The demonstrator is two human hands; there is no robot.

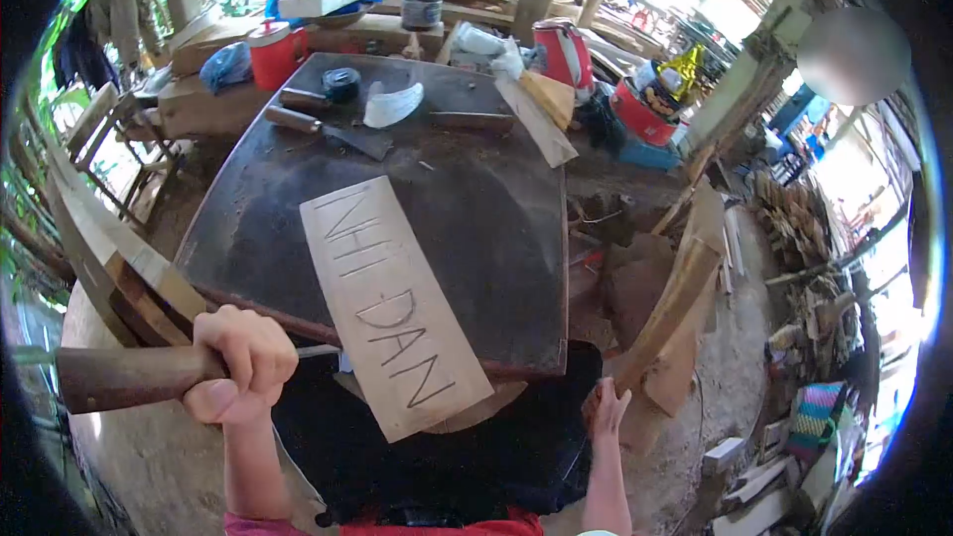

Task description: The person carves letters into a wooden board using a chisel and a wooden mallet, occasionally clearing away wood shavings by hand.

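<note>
Brown wooden handle (pixel 139 378) sat in my closed left hand (pixel 244 362), aside, likely keeping the lettered board (pixel 372 263) unobstructed; right hand (pixel 605 412) lay part-curled by curved wood (pixel 675 303), grip unclear.

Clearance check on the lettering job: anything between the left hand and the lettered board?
No separate obstacle visible. Only a thin metal shank, apparently part of the wooden-handled tool gripped by the left hand, spans the gap towards the lettered board.

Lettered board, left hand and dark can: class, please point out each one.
Lettered board (pixel 397 311): head view, middle of its face.
Left hand (pixel 244 364): head view, the curled fingers.
Dark can (pixel 423 4): head view, its side.
</note>
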